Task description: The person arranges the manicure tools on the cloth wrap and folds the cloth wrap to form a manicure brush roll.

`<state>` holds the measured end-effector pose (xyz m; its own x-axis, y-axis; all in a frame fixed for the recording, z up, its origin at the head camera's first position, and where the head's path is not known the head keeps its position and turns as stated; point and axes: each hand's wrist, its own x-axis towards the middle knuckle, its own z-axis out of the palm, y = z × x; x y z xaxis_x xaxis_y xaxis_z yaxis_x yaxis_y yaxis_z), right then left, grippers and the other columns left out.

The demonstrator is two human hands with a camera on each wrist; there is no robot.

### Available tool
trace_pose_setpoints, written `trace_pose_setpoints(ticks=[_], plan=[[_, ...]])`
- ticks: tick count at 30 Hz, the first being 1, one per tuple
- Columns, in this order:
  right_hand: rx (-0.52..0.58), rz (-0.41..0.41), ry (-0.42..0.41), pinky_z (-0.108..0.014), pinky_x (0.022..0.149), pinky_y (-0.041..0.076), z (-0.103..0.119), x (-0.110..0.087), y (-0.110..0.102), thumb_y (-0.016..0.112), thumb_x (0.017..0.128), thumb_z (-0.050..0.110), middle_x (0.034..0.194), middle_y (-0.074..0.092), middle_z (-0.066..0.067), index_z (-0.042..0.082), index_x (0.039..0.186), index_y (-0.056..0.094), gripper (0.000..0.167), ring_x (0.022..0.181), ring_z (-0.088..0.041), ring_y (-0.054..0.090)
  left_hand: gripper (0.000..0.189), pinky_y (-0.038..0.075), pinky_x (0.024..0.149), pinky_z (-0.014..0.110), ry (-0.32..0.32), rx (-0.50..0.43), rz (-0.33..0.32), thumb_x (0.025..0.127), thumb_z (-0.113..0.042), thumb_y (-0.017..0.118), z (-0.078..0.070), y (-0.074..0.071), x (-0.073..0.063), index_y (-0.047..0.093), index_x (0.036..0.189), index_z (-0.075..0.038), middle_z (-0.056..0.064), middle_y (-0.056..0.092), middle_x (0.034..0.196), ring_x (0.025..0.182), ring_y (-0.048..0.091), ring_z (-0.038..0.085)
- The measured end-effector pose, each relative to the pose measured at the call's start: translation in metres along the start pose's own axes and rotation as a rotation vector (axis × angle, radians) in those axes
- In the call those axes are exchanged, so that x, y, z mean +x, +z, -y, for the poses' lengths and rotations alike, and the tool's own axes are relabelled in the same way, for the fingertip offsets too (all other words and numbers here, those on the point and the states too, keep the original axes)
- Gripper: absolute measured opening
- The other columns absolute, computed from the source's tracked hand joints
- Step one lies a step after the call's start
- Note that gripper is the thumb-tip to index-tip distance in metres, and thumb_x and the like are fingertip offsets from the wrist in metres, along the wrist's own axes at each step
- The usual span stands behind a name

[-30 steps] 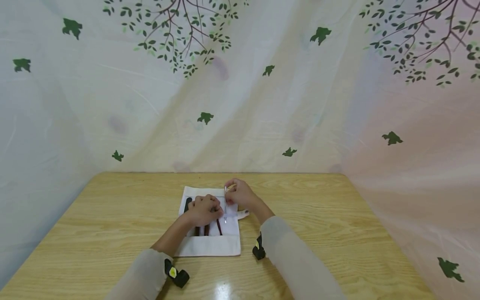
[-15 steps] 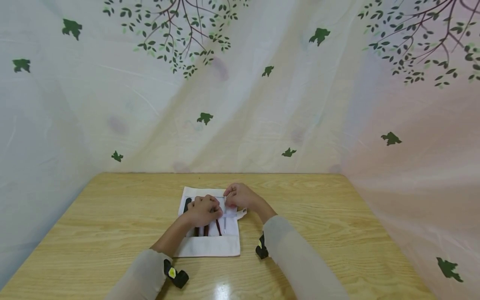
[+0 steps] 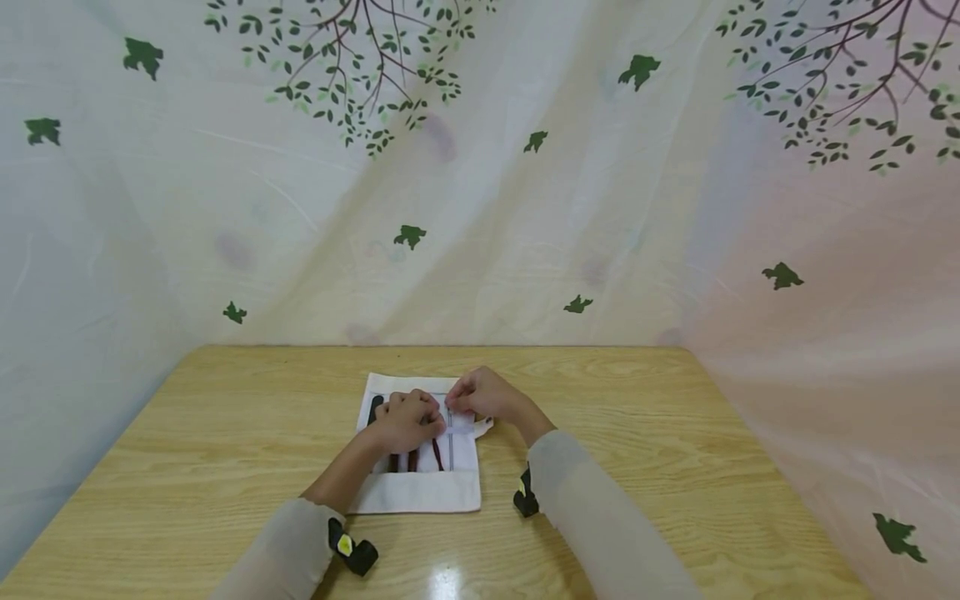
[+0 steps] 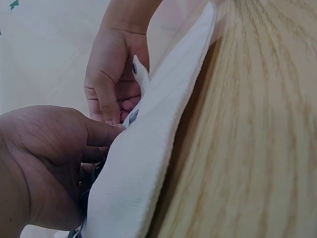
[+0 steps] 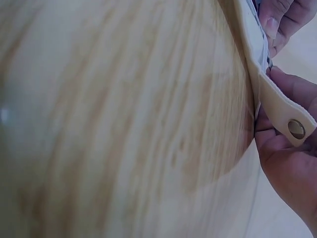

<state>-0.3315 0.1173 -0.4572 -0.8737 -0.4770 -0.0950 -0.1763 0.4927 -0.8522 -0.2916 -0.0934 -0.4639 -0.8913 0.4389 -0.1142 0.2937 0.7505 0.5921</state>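
Note:
A white cloth tool pouch [image 3: 420,498] lies unfolded on the table, with a pocket along its near edge. In the head view, my right hand [image 3: 485,396] pinches the far end of a thin metal rod-like tool [image 3: 451,450], whose near end meets the pocket's edge. My left hand [image 3: 407,421] lies over the middle of the pouch, thumb and fingers pinching its cloth beside the rod. Under that hand are a black-handled tool [image 3: 376,407] and several dark brown slim tools [image 3: 437,455], partly hidden. A strap with a metal snap [image 5: 296,129] sticks out by my right hand.
The pouch rests on a wood-grain table [image 3: 637,467]. Behind it hangs a pale curtain [image 3: 480,250] with printed leaves and birds. Black wrist cameras [image 3: 354,546] sit on both sleeves.
My right hand has moved slightly toward the near side, sliding the metal rod along the pouch until its near end reaches the pocket edge. The left hand has stayed in place.

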Motion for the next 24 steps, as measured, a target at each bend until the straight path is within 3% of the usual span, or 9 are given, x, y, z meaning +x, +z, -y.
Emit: trace_pose_setpoints(ticks=[11,24], plan=[[-0.087,0.079,-0.036,-0.025,0.063,0.048,-0.0008,-0.0024,-0.0043,0.071,0.097,0.012,0.087,0.074,0.001,0.008,0.098,0.08,0.01,0.07,-0.009,0.058,0.017,0.022,0.103,0.066,-0.002,-0.004,0.009,0.104,-0.031,0.059,-0.0018,-0.0001,0.0004,0.068,0.09,-0.027,0.005,0.049,0.141,0.132,0.033,0.041],[-0.098,0.061,-0.051,-0.024,0.064,0.048,-0.0022,-0.0019,-0.0037,0.072,0.096,0.013,0.088,0.075,0.001,0.008,0.099,0.08,0.009,0.07,-0.008,0.059,0.017,0.019,0.103,0.067,-0.03,-0.025,-0.024,0.1,-0.037,0.065,0.0064,0.0068,0.0065,0.068,0.084,-0.031,0.002,0.05,0.141,0.132,0.033,0.041]])
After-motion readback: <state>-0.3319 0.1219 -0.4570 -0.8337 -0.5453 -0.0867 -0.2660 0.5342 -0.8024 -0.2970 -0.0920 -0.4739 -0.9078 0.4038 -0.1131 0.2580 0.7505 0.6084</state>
